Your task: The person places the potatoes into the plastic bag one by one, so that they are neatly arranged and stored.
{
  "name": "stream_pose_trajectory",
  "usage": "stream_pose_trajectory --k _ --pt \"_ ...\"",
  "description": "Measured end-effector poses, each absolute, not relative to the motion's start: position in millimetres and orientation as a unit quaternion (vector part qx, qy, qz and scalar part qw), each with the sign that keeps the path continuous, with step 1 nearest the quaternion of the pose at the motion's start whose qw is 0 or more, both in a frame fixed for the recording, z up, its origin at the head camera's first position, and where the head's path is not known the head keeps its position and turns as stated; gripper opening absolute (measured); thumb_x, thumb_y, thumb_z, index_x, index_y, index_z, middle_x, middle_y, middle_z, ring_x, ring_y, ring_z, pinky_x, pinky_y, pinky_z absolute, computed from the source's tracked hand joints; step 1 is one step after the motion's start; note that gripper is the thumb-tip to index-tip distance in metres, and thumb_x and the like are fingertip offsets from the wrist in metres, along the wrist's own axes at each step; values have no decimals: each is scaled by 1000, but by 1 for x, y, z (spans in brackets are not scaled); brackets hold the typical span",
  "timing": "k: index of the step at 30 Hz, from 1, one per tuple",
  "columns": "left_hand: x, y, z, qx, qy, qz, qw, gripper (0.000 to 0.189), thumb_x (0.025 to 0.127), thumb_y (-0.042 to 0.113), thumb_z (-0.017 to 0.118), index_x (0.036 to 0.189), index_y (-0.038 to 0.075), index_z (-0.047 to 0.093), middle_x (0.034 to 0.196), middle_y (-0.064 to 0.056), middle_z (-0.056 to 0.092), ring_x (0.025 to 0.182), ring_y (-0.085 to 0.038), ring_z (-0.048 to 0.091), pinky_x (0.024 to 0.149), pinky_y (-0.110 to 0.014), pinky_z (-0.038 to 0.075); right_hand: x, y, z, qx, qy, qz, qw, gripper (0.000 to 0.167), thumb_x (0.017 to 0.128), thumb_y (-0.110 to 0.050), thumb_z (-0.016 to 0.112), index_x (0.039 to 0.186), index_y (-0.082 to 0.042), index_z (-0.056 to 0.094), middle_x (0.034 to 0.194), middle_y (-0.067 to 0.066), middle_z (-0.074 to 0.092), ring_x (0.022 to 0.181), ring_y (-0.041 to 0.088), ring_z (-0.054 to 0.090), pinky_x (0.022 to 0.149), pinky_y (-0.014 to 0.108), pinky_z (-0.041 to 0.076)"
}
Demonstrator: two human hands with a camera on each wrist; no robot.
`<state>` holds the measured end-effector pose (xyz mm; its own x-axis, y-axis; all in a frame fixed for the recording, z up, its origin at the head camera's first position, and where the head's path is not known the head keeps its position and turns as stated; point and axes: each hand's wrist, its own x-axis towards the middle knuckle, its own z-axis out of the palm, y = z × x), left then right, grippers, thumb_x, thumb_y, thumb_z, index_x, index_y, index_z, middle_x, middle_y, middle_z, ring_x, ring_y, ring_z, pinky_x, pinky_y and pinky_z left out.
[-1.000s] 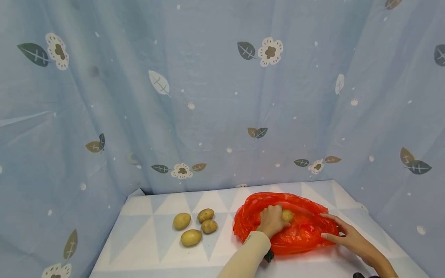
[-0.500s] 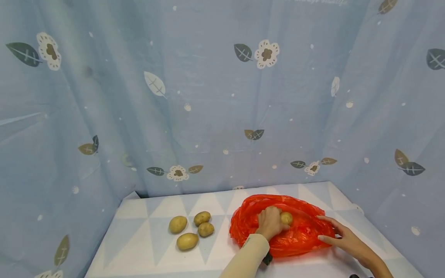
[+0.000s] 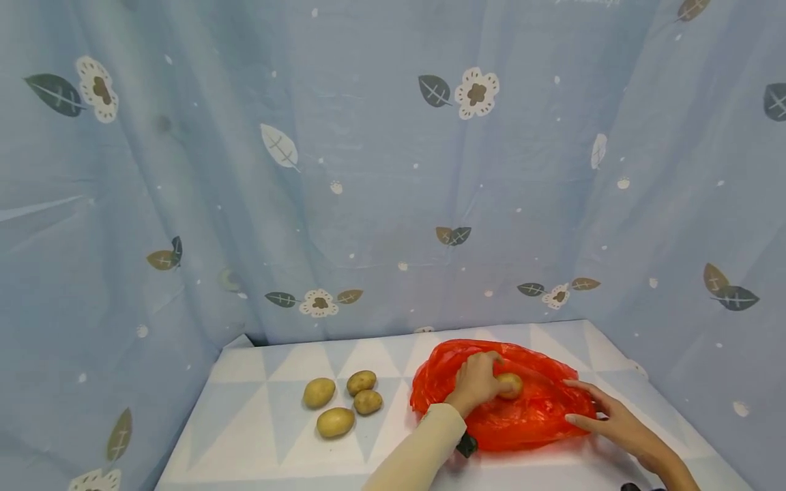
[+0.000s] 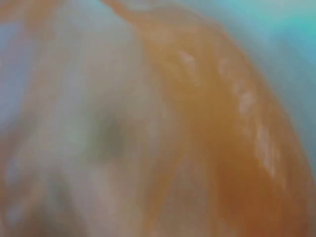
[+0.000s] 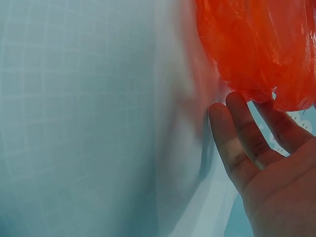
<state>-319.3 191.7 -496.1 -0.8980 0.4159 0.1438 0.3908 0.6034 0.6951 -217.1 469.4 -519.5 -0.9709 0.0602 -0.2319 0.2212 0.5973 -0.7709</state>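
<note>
A red plastic bag (image 3: 522, 426) lies spread on the table with its mouth gaping, and a potato (image 3: 514, 384) shows inside it. Over the mouth is my left hand (image 3: 475, 382), its fingers spread and its thumb overlapping the potato. The left wrist view is badly blurred, with only an orange-red sheet of the bag (image 4: 237, 123) making sense. At the bag's right end, my right hand (image 3: 608, 416) has fingers and thumb apart at the edge. In the right wrist view its loosely extended fingers (image 5: 229, 153) come right up to the crumpled red plastic (image 5: 256, 44).
Several potatoes (image 3: 335, 423) lie loose on the table (image 3: 245, 436), left of the bag. A patterned blue curtain (image 3: 368, 204) hangs behind the table and along its sides. A dark wrist strap piece (image 3: 467, 444) sits below the left sleeve (image 3: 424, 447).
My left hand has risen a little from inside the bag and its fingers have spread, and the potato beside it has shifted slightly. The right hand stays at the bag's right end.
</note>
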Motion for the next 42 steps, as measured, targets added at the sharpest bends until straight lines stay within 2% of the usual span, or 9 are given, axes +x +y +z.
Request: stream_pose_trajectory --k 5,9,14,21,25,29,32,38,42 --pt "-315 169 -476 251 843 473 53 45 84 31 88 122 15 70 107 3 69 95 -10 59 78 -26 53 -215 472 -519 81 891 -436 93 81 96 -44 70 159 -10 33 157 35 28 128 49 46 89 58 54" --pt "-312 146 -465 280 823 491 61 46 84 31 87 124 15 70 101 9 68 99 -15 64 77 -24 53 -216 470 -519 80 890 -438 94 81 96 -44 70 159 -10 33 156 35 29 126 46 48 88 56 55" --pt "-310 116 -456 311 810 494 60 41 86 34 86 121 22 70 99 15 66 100 -16 66 77 -23 53 -218 467 -519 81 893 -432 93 82 95 -46 71 159 -12 33 155 33 33 122 40 52 86 53 56" --pt "-307 72 -446 338 800 490 68 39 88 33 84 124 25 69 104 8 69 76 -11 59 66 -24 53 -215 465 -516 77 893 -434 95 79 95 -44 71 158 -10 36 153 33 34 119 39 52 83 49 56" --pt "-305 47 -438 346 801 484 64 44 88 35 83 128 28 66 109 8 68 68 -11 56 61 -24 52 -214 464 -514 75 893 -435 89 82 95 -44 72 159 -10 33 155 34 32 119 39 53 85 51 57" --pt "-302 22 -436 346 801 485 65 48 88 36 84 131 32 63 112 9 68 69 -14 56 58 -24 50 -217 466 -515 77 894 -431 93 85 95 -46 71 160 -9 31 155 34 30 121 41 52 86 52 57" --pt "-302 4 -437 344 802 484 63 51 88 36 83 133 34 61 115 4 69 71 -15 60 59 -26 49 -219 468 -516 77 894 -430 97 85 96 -46 70 160 -7 29 155 36 29 123 45 50 87 54 57" --pt "-304 -25 -440 337 816 468 41 49 89 36 83 133 31 62 112 9 68 71 -15 62 61 -26 49 -219 466 -517 71 893 -433 101 86 96 -46 69 160 -6 28 156 37 25 128 52 45 89 56 56" --pt "-305 -44 -441 333 817 469 32 46 89 36 82 131 29 63 112 8 69 68 -16 61 56 -24 47 -220 464 -519 64 891 -439 98 86 96 -45 70 160 -7 28 158 36 23 131 54 42 91 57 55"
